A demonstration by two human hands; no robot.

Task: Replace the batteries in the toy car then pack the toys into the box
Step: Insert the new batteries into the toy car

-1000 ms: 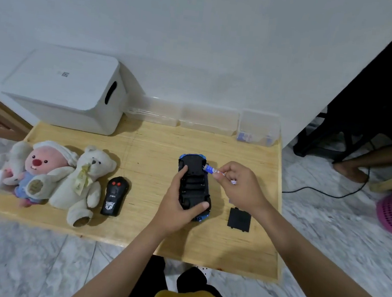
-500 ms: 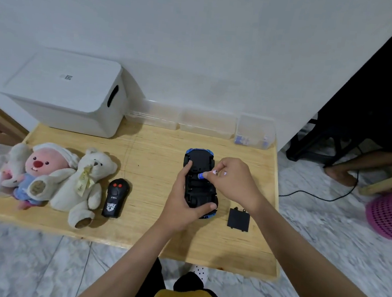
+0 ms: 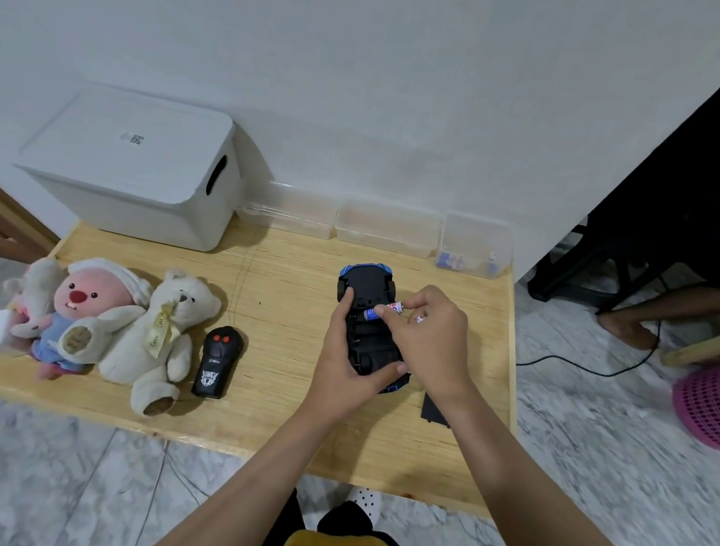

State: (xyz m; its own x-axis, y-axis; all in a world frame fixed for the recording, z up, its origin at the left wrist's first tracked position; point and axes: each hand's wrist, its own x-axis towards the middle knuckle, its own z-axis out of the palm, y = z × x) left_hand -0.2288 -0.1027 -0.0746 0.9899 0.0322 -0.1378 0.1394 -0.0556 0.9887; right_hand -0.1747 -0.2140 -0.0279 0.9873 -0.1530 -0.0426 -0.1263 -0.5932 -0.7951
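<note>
1. Head view: toy car (image 3: 367, 291) lies upside down right of centre on the counter (image 3: 287, 274), gripped by the left hand (image 3: 341, 368).
2. Right hand (image 3: 427, 337) pinches a battery (image 3: 383, 311) over the car's open underside.
3. White box (image 3: 138, 165) stands far left.

A low light wooden desk (image 3: 287, 274) stands on the grey marble floor (image 3: 18, 468). On it lie a big white plastic box (image 3: 134, 164), three clear plastic tubs (image 3: 385, 226), soft plush toys (image 3: 123, 314), a black remote control (image 3: 218, 355), an upside-down blue toy car (image 3: 368, 282) and a flat black cover (image 3: 432, 409).
</note>
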